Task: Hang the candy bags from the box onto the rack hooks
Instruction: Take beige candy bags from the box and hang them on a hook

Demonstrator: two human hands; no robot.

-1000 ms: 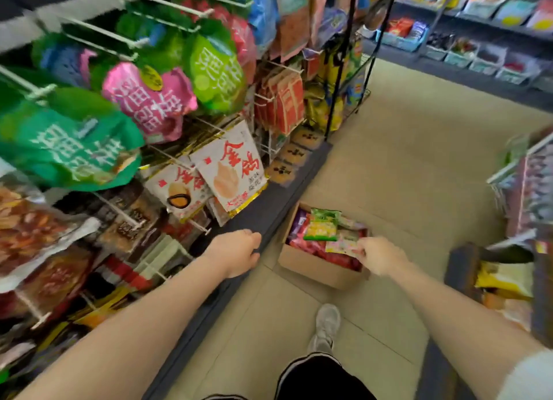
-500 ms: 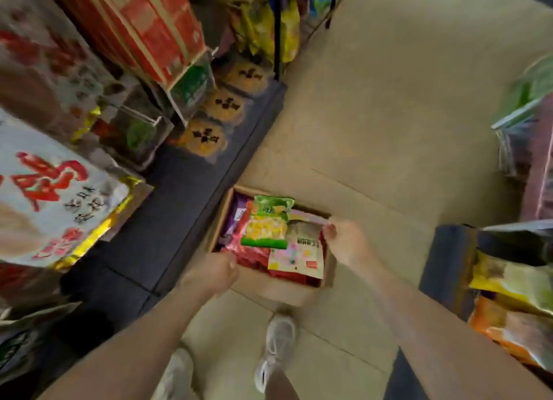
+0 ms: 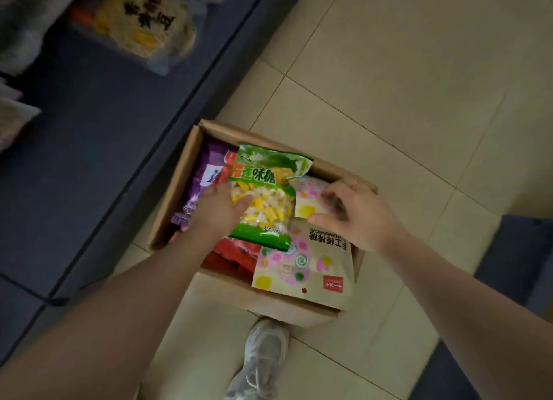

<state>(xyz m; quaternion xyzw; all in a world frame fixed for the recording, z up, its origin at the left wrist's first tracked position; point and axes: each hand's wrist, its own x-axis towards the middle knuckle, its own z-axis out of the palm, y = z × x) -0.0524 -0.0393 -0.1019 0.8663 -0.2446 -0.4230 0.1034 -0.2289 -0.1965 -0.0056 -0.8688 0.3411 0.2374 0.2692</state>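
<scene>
Pale floor tiles (image 3: 389, 85) beyond both hands, dark blue shelf base (image 3: 89, 160) off to the left of the left hand; cardboard box (image 3: 179, 187) open on the floor under both hands, packed with candy bags. Left hand (image 3: 220, 211) reached into the box, thumb laid over the front of the green candy bag (image 3: 263, 196), fingers hidden behind it, so gripped at its left edge; bag tilted up out of the pile. Right hand (image 3: 356, 214) curled over the pale floral candy bag (image 3: 305, 268) just right of the green one, thumb pressed at its top edge and fingertips bent down onto another pale bag beneath; whether truly pinched, could not tell; ring worn on one finger. Purple bag (image 3: 206, 172) beyond the left hand against the box's left wall; red bags (image 3: 230, 253) below that hand's wrist. White sneaker (image 3: 263, 357) on the tiles nearer than both hands, between the forearms. Blurred yellowish packet (image 3: 149, 22) on the shelf far beyond the left hand.
</scene>
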